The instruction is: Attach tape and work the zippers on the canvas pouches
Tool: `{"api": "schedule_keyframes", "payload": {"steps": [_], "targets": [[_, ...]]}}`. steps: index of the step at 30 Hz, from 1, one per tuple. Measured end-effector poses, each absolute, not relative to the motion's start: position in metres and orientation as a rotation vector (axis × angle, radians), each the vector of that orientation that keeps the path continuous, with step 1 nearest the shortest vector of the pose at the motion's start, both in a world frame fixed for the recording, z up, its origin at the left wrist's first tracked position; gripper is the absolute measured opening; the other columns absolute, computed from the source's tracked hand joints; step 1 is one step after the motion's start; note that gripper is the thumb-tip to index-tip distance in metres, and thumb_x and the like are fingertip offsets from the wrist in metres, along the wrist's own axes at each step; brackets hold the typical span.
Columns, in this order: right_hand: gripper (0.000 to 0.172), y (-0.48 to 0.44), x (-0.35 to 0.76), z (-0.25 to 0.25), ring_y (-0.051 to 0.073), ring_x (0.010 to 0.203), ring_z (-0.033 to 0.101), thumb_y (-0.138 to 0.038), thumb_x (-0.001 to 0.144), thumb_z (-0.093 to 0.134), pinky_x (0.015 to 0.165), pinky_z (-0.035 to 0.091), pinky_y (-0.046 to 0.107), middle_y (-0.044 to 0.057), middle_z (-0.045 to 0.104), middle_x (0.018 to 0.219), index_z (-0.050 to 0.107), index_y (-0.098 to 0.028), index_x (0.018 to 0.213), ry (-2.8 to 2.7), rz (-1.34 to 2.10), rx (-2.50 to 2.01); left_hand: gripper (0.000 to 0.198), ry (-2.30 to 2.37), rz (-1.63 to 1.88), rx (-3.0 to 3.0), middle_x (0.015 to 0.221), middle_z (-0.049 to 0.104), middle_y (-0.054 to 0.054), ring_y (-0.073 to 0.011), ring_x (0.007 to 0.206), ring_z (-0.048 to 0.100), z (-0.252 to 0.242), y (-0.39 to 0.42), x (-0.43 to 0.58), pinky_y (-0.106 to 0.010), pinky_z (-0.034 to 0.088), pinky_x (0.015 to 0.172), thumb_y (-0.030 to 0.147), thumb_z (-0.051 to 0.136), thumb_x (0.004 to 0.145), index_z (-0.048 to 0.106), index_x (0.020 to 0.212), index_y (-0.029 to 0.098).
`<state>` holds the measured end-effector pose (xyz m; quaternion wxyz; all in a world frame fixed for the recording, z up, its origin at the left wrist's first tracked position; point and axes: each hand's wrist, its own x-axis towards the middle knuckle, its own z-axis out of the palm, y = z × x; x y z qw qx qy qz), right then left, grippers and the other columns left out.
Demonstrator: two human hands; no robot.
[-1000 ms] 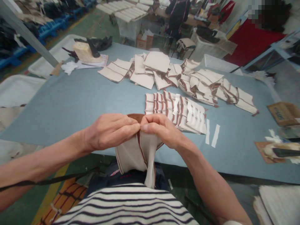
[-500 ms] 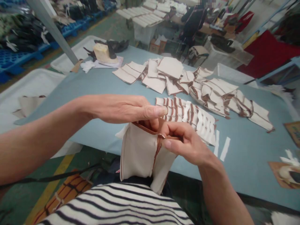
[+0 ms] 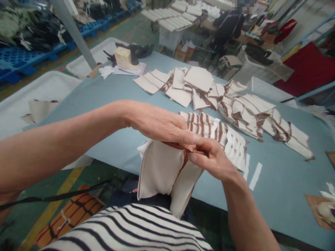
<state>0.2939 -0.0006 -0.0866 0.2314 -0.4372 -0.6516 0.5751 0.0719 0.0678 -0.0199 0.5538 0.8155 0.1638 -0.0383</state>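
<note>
A cream fabric piece [image 3: 161, 169] with brown trim hangs folded in front of my striped shirt, its brown top edge up. My left hand [image 3: 159, 123] lies across that edge, thumb on top near the middle seam; its fingers are mostly hidden behind the fabric. My right hand [image 3: 216, 158] pinches the brown edge at the seam between thumb and bent fingers. The two hands touch there. Just beyond them lies an overlapping row of cream pieces with brown edges [image 3: 199, 123], with white strips laid over part of it.
Loose cream pieces [image 3: 199, 78] are heaped along the far side of the blue table [image 3: 104, 143]. Two white strips [image 3: 255, 176] lie to the right. A yellowish block [image 3: 123, 57] stands far left. White tubs [image 3: 56, 82] flank the table; a person [image 3: 227, 29] sits beyond.
My left hand has slid right along the brown edge, bringing its thumb up against my right hand. The view has shifted slightly left.
</note>
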Motion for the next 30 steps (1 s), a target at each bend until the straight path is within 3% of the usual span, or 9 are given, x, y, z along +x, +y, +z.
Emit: {"api": "schedule_keyframes", "payload": {"steps": [5, 12, 18, 24, 30], "targets": [[0.022, 0.000, 0.292, -0.081, 0.008, 0.055, 0.028, -0.031, 0.079, 0.065, 0.050, 0.023, 0.023, -0.008, 0.033, 0.062, 0.047, -0.024, 0.069, -1.896, 1.484, -1.106, 0.054, 0.458, -0.077, 1.849, 0.063, 0.035, 0.002, -0.0162, 0.059, 0.035, -0.032, 0.069, 0.069, -0.027, 0.035, 0.050, 0.053, 0.053, 0.107, 0.038, 0.064, 0.024], [0.019, 0.003, 0.293, -0.079, 0.008, 0.057, 0.032, -0.022, 0.081, 0.060, 0.054, 0.026, 0.023, -0.009, 0.034, 0.061, 0.046, -0.023, 0.068, -2.041, 1.243, -1.038, 0.050, 0.557, -0.049, 1.797, 0.066, 0.048, 0.002, -0.0155, 0.063, 0.045, -0.040, 0.062, 0.068, -0.022, 0.042, 0.055, 0.043, 0.049, 0.109, 0.060, 0.067, 0.019], [0.009, 0.005, 0.296, -0.079, 0.009, 0.059, 0.040, -0.025, 0.081, 0.061, 0.056, 0.030, 0.022, -0.008, 0.047, 0.062, 0.057, -0.021, 0.073, -2.051, 1.271, -1.029, 0.044, 0.575, -0.058, 1.860, 0.062, 0.039, 0.003, -0.0127, 0.053, 0.037, -0.041, 0.056, 0.069, -0.023, 0.031, 0.046, 0.037, 0.053, 0.107, 0.053, 0.067, 0.021], [0.003, 0.003, 0.300, -0.080, 0.010, 0.060, 0.042, -0.021, 0.077, 0.060, 0.059, 0.032, 0.022, -0.008, 0.050, 0.063, 0.058, -0.021, 0.075, -2.053, 1.252, -0.970, 0.038, 0.579, -0.027, 1.971, 0.061, 0.043, 0.005, -0.0116, 0.052, 0.042, -0.043, 0.051, 0.068, -0.022, 0.032, 0.047, 0.033, 0.053, 0.106, 0.056, 0.070, 0.021], [0.005, -0.007, 0.304, -0.068, 0.011, 0.062, 0.048, -0.020, 0.077, 0.057, 0.063, 0.036, 0.025, -0.005, 0.059, 0.069, 0.061, -0.021, 0.080, -2.121, 1.105, -0.979, 0.026, 0.707, 0.234, 2.144, 0.061, 0.036, 0.008, -0.0082, 0.054, 0.035, -0.055, 0.024, 0.068, -0.024, 0.025, 0.050, 0.013, 0.058, 0.088, 0.047, 0.066, 0.021]]}}
